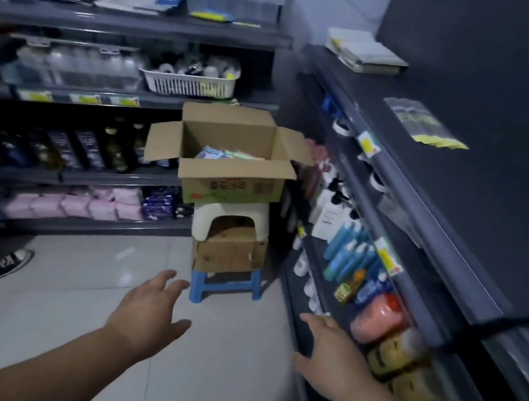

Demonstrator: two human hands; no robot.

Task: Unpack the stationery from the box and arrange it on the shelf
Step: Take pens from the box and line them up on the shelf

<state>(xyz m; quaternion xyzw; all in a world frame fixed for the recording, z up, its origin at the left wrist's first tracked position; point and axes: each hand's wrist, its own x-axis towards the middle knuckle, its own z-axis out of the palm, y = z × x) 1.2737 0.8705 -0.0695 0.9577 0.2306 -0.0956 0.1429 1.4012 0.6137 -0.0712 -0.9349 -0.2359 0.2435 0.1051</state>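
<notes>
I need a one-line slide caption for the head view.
Open left hand and right hand extend toward the open cardboard box atop a white stool.

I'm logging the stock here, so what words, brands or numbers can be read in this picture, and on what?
No text here can be read.
cardboard box: red print on the front, blurred.
yellow shelf tags: too small and blurred.
dark bottles: labels blurred.

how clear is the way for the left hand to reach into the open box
Probably yes: the left hand is open and empty, the box has its flaps open, and only bare floor lies between.
</notes>
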